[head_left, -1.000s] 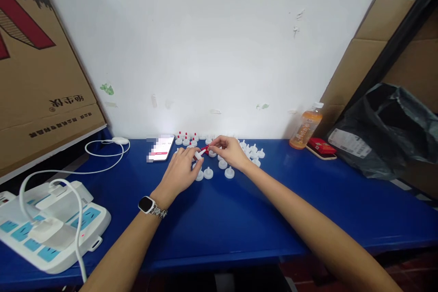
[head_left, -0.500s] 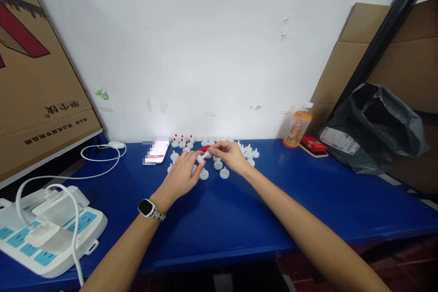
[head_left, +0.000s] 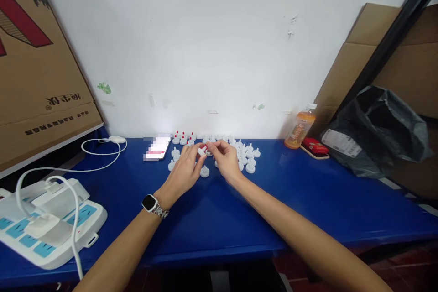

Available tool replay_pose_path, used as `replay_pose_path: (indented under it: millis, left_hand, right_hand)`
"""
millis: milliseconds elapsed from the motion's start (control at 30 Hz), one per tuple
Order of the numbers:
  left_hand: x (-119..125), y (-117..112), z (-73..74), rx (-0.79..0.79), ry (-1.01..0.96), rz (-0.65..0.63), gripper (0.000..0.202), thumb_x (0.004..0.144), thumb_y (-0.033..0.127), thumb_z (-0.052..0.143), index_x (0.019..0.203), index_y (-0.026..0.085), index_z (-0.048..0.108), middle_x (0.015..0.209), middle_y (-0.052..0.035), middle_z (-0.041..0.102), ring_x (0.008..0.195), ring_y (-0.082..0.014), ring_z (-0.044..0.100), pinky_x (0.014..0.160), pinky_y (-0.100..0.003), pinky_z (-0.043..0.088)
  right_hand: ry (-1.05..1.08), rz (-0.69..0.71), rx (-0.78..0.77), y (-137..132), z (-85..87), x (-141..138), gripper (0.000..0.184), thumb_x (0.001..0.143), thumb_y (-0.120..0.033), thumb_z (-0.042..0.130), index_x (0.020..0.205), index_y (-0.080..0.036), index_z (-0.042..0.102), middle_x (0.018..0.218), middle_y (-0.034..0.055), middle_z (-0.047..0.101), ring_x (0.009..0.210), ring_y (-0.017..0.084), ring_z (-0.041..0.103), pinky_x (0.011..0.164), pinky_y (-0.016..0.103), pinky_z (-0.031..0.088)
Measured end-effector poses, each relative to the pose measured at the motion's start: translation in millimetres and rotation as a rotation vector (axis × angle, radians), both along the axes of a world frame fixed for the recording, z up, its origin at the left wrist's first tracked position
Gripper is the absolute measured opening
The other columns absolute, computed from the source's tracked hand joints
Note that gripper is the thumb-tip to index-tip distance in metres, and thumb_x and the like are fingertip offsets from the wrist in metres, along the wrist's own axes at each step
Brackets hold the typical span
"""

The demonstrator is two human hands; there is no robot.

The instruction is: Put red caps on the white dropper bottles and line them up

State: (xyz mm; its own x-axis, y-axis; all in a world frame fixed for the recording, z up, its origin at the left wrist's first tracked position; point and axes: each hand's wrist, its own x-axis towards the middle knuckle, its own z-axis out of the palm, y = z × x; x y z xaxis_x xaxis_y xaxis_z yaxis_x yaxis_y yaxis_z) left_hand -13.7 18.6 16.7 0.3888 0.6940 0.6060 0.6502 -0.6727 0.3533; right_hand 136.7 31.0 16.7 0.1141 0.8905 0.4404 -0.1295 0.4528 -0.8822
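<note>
The person's left hand [head_left: 184, 169] holds a white cap [head_left: 201, 151] tilted over the middle of the cluster on the blue table [head_left: 219, 223], its fingers closed around the cap's edge with the thumb below. The right hand [head_left: 226, 159] meets it from the other side, thumb and forefinger pinched together at a small red tip [head_left: 205, 148] at the cap's narrow end; whether the tip is fully seated cannot be told, as the fingers partly cover it. One loose white cap [head_left: 204, 172] stands upright on the table just in front of the hands, nozzle up. More bare white caps [head_left: 249, 151] stand grouped to the right of the right hand. Behind the left hand, a small group of red-tipped caps [head_left: 183, 138] stands near the wall [head_left: 219, 45], beside a phone [head_left: 161, 147] with a lit screen. A watch [head_left: 149, 203] sits on the left wrist.
</note>
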Motion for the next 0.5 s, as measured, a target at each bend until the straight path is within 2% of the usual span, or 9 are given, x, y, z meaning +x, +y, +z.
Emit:
replay_pose_path:
  millis: [133,267,433,500]
  left_hand:
    - [-2.0,1.7,-3.2,0.033,-0.068,0.037,0.037,0.104,0.035,0.038,0.136,0.018,0.041,0.120,-0.0110,0.057,0.109,-0.0239,0.051,0.096,-0.041,0.047]
    - [-2.1,3.7,-5.7,0.011,-0.050,0.041,0.041,0.104,0.036,0.036,0.140,0.018,0.039,0.120,-0.0118,0.057,0.108,-0.0239,0.052,0.096,-0.041,0.048]
    - [-4.8,12.0,-11.1,-0.049,0.030,0.091,0.054,0.101,0.045,0.041,0.148,0.019,0.031,0.126,-0.0122,0.057,0.117,-0.0283,0.050,0.097,-0.046,0.047]
    - [-10.3,16.5,-12.7,-0.070,0.023,0.146,0.063,0.097,0.047,0.048,0.150,0.018,0.028,0.126,-0.0125,0.057,0.116,-0.0290,0.052,0.097,-0.047,0.047]
  right_hand:
    - [-0.018,0.011,0.040,-3.2,5.7,-9.4,0.029,0.083,-0.048,0.067,0.078,-0.019,0.065,0.071,-0.0017,0.061,0.062,0.011,0.051,0.060,0.025,0.043]
    - [-0.083,0.033,0.069,4.6,8.3,-5.0,0.030,0.082,-0.047,0.068,0.072,-0.019,0.059,0.067,-0.0024,0.059,0.061,0.011,0.050,0.060,0.025,0.041]
    - [-0.214,0.194,-0.034,37.0,6.9,17.4,0.031,0.072,-0.045,0.074,0.074,-0.019,0.056,0.064,-0.0024,0.061,0.058,0.012,0.053,0.058,0.025,0.042]
    - [-0.307,0.191,-0.046,56.2,8.0,22.9,0.026,0.074,-0.040,0.072,0.075,-0.019,0.057,0.064,-0.0022,0.061,0.057,0.012,0.054,0.057,0.025,0.042]
